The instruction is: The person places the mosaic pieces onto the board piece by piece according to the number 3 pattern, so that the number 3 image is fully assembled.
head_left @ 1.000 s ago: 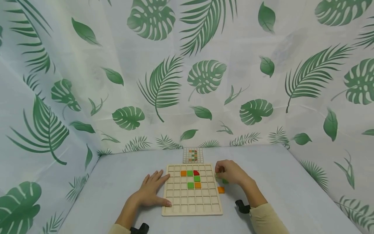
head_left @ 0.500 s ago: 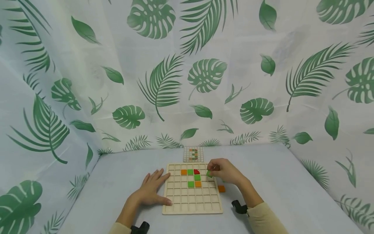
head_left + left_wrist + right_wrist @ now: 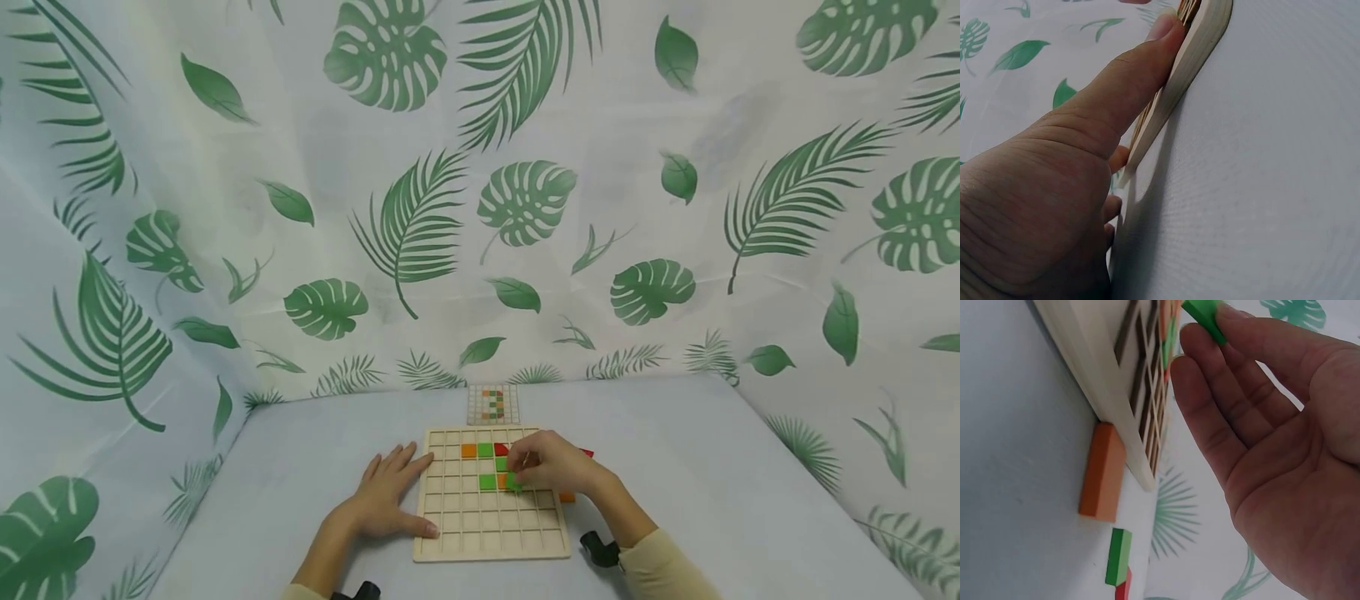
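Observation:
A wooden grid board lies on the table, with orange, green and red tiles set in several of its cells. Between thumb and fingers, my right hand pinches a green tile above the board, close over an orange tile that it partly covers. My left hand rests at the board's left side, fingers spread; in the left wrist view its thumb lies on the board's rim.
Behind the board stands a small pattern card showing a coloured grid. Right of the board lie an orange tile, a green tile and a red tile. A leaf-printed cloth hangs behind.
My right hand has carried the green tile leftward from the table beside the board to over its grid. The left hand has kept its place at the board's edge.

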`<action>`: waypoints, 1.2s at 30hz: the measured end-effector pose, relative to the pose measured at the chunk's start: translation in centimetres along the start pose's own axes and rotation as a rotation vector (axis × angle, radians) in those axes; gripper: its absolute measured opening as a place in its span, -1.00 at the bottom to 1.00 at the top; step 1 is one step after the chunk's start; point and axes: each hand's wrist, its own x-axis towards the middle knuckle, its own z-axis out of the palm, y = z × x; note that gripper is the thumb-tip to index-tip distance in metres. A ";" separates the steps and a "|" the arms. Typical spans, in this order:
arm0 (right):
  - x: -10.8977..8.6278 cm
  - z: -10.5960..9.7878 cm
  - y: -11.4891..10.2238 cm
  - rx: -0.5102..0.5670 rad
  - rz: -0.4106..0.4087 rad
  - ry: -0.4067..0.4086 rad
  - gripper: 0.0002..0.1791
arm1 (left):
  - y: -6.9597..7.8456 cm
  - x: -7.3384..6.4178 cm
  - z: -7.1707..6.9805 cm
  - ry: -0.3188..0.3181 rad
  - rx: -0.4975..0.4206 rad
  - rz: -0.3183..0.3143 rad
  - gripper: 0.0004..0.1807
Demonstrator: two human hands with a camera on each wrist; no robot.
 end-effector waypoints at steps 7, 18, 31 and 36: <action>0.5 0.9 -0.3 -0.009 -0.011 -0.046 -0.89 | 0.0 -0.1 -0.1 0.004 0.006 -0.016 0.30; 0.8 1.6 0.0 -0.057 0.005 -0.086 -0.85 | 0.2 -0.2 -0.4 0.002 -0.003 -0.025 0.29; 0.7 1.9 0.2 -0.036 0.014 -0.099 -0.83 | 0.2 -0.3 -0.1 0.006 -0.011 -0.021 0.30; 0.7 1.8 0.0 -0.049 0.009 -0.102 -0.82 | 0.3 -0.3 -0.2 0.005 -0.012 -0.021 0.30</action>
